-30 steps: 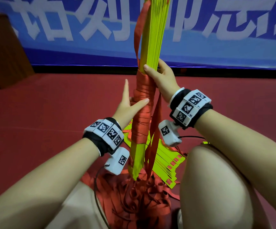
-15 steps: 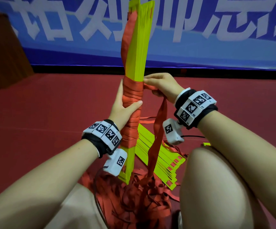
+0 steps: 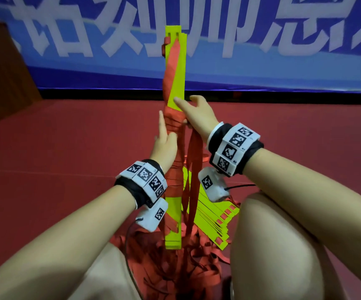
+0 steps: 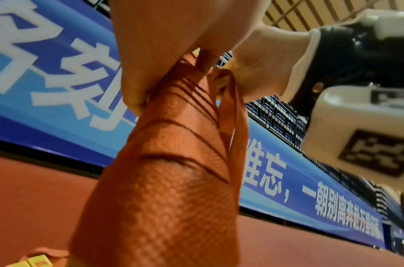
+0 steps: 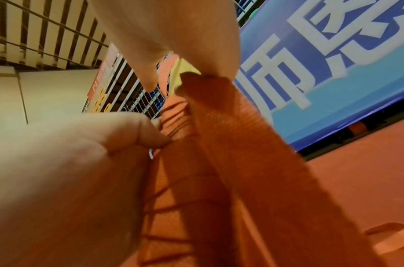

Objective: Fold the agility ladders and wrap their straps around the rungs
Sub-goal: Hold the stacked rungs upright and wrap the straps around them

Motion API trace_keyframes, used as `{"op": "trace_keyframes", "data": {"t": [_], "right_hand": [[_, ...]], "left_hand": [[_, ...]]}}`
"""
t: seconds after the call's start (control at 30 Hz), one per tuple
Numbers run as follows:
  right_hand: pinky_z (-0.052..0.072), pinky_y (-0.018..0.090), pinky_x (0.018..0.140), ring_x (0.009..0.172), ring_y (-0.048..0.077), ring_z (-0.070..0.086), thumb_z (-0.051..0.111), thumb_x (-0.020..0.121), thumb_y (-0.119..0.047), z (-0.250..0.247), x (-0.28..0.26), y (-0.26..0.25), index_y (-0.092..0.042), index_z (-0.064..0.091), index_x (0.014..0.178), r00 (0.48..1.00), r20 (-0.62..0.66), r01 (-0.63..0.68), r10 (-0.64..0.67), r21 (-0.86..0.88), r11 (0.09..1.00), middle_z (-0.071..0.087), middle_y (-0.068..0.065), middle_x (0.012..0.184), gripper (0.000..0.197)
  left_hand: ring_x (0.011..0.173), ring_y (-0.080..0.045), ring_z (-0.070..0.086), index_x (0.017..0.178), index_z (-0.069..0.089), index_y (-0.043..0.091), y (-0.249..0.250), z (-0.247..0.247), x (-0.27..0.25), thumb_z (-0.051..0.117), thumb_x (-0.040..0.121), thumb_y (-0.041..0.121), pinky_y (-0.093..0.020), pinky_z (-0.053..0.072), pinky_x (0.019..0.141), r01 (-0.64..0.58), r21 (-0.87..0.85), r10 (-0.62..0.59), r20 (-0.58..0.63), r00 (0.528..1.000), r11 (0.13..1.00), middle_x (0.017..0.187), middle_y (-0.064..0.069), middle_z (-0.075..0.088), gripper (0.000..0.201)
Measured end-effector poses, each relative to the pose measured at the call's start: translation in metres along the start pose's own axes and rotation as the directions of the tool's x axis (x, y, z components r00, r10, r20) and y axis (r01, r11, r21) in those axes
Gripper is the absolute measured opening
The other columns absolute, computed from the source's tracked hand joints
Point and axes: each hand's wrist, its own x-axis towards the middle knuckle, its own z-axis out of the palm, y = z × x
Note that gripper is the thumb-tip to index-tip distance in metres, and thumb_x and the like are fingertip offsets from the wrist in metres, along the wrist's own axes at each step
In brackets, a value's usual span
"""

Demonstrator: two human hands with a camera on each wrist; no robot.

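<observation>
Since half a second ago, the upright stack of flat yellow plastic ladder rungs [image 3: 176,83] has turned its broad face toward the head camera, and the right hand [image 3: 196,114] has shifted from pulling strap across the top of the wrap to lying against the stack's right edge, forefinger extended onto the yellow face. From the head view, the left hand [image 3: 165,144] clasps the band of wound red webbing strap [image 3: 174,169] at mid-height, fingers running up its left side. A loose length of the same strap [image 3: 193,169] hangs from under the right hand to a tangled red heap [image 3: 181,271] on the red floor [image 3: 67,148], beside a second fanned stack of yellow rungs [image 3: 216,221].

Left wrist view: the palm [image 4: 155,45] presses on the wound strap [image 4: 164,180], fingers wrapped around it.

Right wrist view: thumb [image 5: 132,130] and fingers [image 5: 210,45] pinch the loose strap [image 5: 242,144] against the bundle.
</observation>
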Motion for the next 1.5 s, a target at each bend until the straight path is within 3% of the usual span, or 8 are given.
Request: {"op": "trace_keyframes", "data": {"t": [0.1,0.33,0.5,0.6,0.8,1.07,1.33,1.5], "right_hand": [[0.038,0.027,0.097,0.125,0.022,0.051,0.066,0.085,-0.047,-0.001,-0.004,0.006,-0.008,0.039,0.141,0.999,-0.048,0.019,-0.025,-0.138,0.99,0.052,0.008,0.137,0.073],[0.048,0.035,0.091,0.103,0.019,0.063,0.063,0.083,-0.051,-0.013,-0.002,0.005,-0.026,0.041,0.138,0.972,-0.106,0.184,-0.212,-0.225,0.957,0.066,-0.006,0.112,0.065],[0.054,0.042,0.08,0.079,0.021,0.066,0.059,0.082,-0.052,-0.019,0.002,0.006,-0.038,0.038,0.139,0.951,-0.142,0.255,-0.274,-0.14,0.957,0.069,-0.003,0.085,0.062],[0.056,0.049,0.078,0.074,0.025,0.067,0.061,0.083,-0.045,-0.024,0.001,0.005,-0.044,0.044,0.127,0.951,-0.108,0.295,-0.29,0.035,0.955,0.069,0.01,0.081,0.048],[0.049,0.018,0.061,0.064,0.003,0.061,0.059,0.095,-0.016,-0.026,-0.011,-0.006,-0.025,0.036,0.142,0.937,0.018,0.332,-0.349,0.263,0.906,0.062,-0.007,0.076,0.053],[0.04,0.021,0.049,0.047,0.003,0.047,0.066,0.089,-0.035,-0.027,0.005,-0.004,-0.012,0.071,0.106,0.979,0.066,0.193,-0.191,-0.035,0.981,0.061,-0.009,0.07,0.029],[0.034,0.018,0.041,0.036,0.007,0.038,0.054,0.078,0.011,-0.025,0.013,0.005,-0.007,0.067,0.11,0.999,0.019,0.028,-0.028,-0.001,1.0,0.054,0.007,0.058,0.039],[0.028,0.016,0.037,0.033,0.005,0.035,0.05,0.077,0.012,-0.031,0.014,0.005,-0.007,0.069,0.081,0.994,-0.087,-0.049,0.064,0.168,0.985,0.055,0.01,0.06,0.027]], "left_hand": [[0.1,-0.024,0.061,0.149,0.002,0.053,-0.001,0.002,-0.003,0.04,0.091,0.023,-0.027,0.049,0.081,0.007,0.007,-0.007,0.056,0.998,1.0,0.14,-0.013,0.047,0.075],[0.105,-0.018,0.06,0.148,0.036,0.029,0.004,0.005,-0.011,0.076,0.08,0.017,-0.031,0.051,0.091,-0.046,-0.086,0.042,-0.042,0.998,0.995,0.124,-0.007,0.056,0.08],[0.074,-0.001,0.06,0.136,0.049,0.022,0.01,-0.003,-0.006,0.067,0.09,0.012,-0.015,0.049,0.068,-0.047,-0.215,0.053,0.024,0.998,0.975,0.094,0.003,0.055,0.051],[0.088,-0.001,0.063,0.135,0.051,0.019,0.01,-0.008,-0.005,0.061,0.094,0.015,-0.013,0.049,0.069,0.013,-0.331,0.025,0.112,0.993,0.943,0.099,0.008,0.062,0.042],[0.076,-0.014,0.066,0.102,0.057,0.021,0.01,0.002,-0.01,0.073,0.08,0.02,-0.029,0.056,0.066,0.177,-0.486,-0.037,0.285,0.958,0.856,0.091,-0.006,0.064,0.028],[0.075,-0.015,0.061,0.099,0.058,0.025,0.003,0.004,-0.01,0.08,0.077,0.024,-0.036,0.051,0.075,0.106,-0.448,-0.092,0.053,0.994,0.888,0.086,0.002,0.066,0.032],[0.08,-0.01,0.063,0.111,0.055,0.022,0.0,0.0,-0.01,0.079,0.079,0.023,-0.032,0.053,0.083,0.06,-0.28,-0.079,-0.06,0.995,0.958,0.092,0.007,0.065,0.041],[0.072,-0.001,0.061,0.107,0.057,0.023,0.0,0.005,-0.011,0.082,0.075,0.022,-0.012,0.047,0.06,0.031,-0.181,-0.041,-0.055,0.998,0.983,0.088,0.01,0.064,0.041]]}}
